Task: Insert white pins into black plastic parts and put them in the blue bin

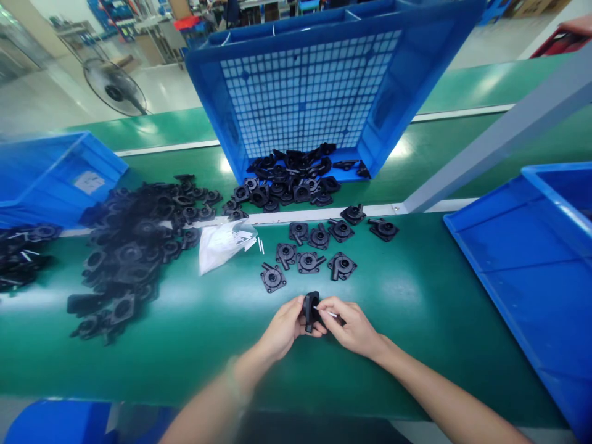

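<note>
My left hand [284, 327] grips a black plastic pump housing [311, 311], held on edge just above the green table [416, 308]. My right hand [354, 324] pinches a thin white pin [324, 312] with its tip at the housing's face. Just beyond my hands several matching black housings [311, 262] lie flat in loose rows. A clear plastic bag [224, 243] with small white pins sits to the left of them, and two loose pins [261, 245] lie beside it.
A big heap of black housings [134, 246] covers the left of the table. A tipped blue crate [319, 86] spills more housings [291, 179] at the back. Another blue crate [531, 265] stands at the right, one more [50, 176] at the far left. A grey bar [499, 132] slants across the right.
</note>
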The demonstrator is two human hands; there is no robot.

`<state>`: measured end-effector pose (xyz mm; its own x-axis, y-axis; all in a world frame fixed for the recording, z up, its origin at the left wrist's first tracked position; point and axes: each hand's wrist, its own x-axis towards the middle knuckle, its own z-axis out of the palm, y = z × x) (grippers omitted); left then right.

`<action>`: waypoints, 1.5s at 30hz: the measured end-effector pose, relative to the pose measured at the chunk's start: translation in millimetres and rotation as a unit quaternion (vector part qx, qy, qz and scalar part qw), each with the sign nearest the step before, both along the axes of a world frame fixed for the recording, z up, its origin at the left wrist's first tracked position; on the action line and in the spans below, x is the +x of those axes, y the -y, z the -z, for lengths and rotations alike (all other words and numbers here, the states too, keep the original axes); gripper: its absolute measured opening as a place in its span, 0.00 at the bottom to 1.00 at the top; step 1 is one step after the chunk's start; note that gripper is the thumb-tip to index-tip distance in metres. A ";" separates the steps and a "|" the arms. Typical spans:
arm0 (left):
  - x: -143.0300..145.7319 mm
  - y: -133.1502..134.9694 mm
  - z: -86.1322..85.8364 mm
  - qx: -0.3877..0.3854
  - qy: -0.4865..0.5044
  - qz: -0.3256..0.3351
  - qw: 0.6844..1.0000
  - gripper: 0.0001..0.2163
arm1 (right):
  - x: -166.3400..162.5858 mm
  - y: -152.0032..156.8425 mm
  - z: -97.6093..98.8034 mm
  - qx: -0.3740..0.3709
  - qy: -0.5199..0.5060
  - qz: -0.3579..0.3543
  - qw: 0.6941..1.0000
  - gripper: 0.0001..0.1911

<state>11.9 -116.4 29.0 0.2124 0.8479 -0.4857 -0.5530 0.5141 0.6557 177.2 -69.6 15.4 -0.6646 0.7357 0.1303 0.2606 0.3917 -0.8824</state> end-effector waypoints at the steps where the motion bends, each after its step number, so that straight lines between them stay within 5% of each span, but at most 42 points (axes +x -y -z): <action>1: -0.1 0.0 0.0 0.002 -0.004 0.001 1.000 0.21 | -0.1 -0.1 -0.7 -0.001 0.001 -0.001 1.000 0.10; 11: -2.1 0.7 2.8 0.062 -0.105 0.055 0.991 0.24 | 1.5 -3.2 -6.3 -0.012 -0.005 -0.055 0.998 0.07; 23: -1.7 4.0 5.9 0.077 -0.088 0.076 0.990 0.25 | 1.8 -2.6 -13.0 0.006 -0.012 -0.060 0.998 0.07; 39: -5.2 5.9 -13.0 0.158 -0.253 0.100 0.949 0.22 | 0.4 4.1 -7.2 -0.017 -0.031 -0.090 0.995 0.06; 45: -8.4 1.3 -3.1 0.127 -0.177 0.056 0.974 0.21 | 0.2 -1.2 -8.8 0.009 -0.015 -0.038 0.999 0.06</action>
